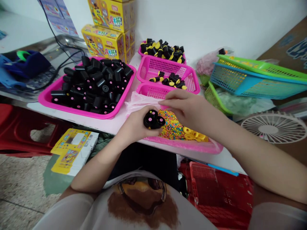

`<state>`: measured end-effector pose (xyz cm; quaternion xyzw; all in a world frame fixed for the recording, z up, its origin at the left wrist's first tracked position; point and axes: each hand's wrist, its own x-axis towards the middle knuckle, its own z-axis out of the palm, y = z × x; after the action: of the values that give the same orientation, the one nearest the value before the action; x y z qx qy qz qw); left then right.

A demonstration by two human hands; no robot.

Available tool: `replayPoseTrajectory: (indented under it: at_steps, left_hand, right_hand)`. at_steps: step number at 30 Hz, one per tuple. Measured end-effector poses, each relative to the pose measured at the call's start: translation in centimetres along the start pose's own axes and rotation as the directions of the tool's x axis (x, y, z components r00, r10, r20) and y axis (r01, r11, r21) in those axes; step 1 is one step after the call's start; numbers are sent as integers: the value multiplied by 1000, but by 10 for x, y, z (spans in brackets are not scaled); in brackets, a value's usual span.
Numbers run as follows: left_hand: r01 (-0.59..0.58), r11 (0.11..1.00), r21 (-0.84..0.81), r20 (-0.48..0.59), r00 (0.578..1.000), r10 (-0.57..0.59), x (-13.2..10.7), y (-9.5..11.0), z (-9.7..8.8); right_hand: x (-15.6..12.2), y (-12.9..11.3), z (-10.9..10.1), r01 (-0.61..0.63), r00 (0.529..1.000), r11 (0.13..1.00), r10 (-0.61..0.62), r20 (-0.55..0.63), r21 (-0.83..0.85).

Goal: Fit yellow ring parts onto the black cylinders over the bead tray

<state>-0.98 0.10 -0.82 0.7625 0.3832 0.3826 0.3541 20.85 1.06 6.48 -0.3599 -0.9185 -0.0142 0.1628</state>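
My left hand (134, 126) is shut around a small cluster of black cylinders with pink-dotted ends (153, 119). My right hand (184, 107) is above a pink tray (184, 145), its fingertips at a sheer pink plastic bag (141, 103). Whatever lies between its fingers is hidden. That tray holds multicoloured candy beads (171, 126) and yellow rings (193, 134). To the left, a large pink tray (57, 91) is heaped with black cylinders (93, 84). Pink mesh baskets (168, 68) hold black cylinders with yellow ends (163, 51).
Yellow printed boxes (104, 41) are stacked at the back. Green and blue baskets (249, 76) and a white fan guard (274, 127) are on the right. A red basket (216, 195) is below the table edge, and a red stool (24, 131) is at the left.
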Motion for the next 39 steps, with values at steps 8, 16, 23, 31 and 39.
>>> replayPoseTrajectory:
  at_steps: [8, 16, 23, 31, 39]
  left_hand:
    - [-9, 1000, -25, -25, 1000, 9, -1, 0, 0]
    - [2, 1000, 9, -40, 999, -2, 0, 2, -1]
    - [46, 999, 28, -24, 999, -45, 0, 3, -2]
    - [60, 998, -5, -25, 998, -61, -1, 5, -3]
    - [62, 998, -5, -5, 998, -62, 0, 4, -1]
  right_hand:
    - [-19, 3, 44, -280, 763, 947, 320, 562, -159]
    - [-5, -2, 85, -288, 810, 954, 193, 554, 88]
    - [-9, 8, 89, -298, 871, 922, 156, 466, 248]
    - [-25, 18, 64, -409, 900, 706, 209, 381, 578]
    - [-27, 24, 30, -423, 901, 544, 334, 275, 725]
